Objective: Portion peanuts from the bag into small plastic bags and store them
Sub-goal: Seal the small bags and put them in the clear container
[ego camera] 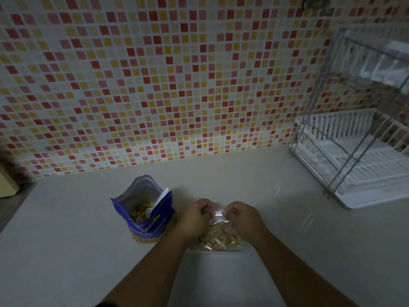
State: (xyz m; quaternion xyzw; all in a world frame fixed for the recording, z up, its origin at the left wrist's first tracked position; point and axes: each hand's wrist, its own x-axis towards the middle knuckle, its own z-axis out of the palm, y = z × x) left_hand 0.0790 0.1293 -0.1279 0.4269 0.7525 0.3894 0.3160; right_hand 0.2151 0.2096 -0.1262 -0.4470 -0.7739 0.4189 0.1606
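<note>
A small clear plastic bag [219, 237] holding peanuts stands on the grey counter [276, 218] in front of me. My left hand [195, 214] pinches the left end of its top edge. My right hand [242, 217] pinches the right end, and the top strip is stretched between them. To the left stands the blue peanut bag [146, 220], open at the top, with peanuts inside and a white scoop [160, 201] sticking out of it.
A white dish rack with a wire frame [358, 156] stands at the right end of the counter. A mosaic-tiled wall [166, 85] runs along the back. A pale object [7, 185] sits at the far left edge.
</note>
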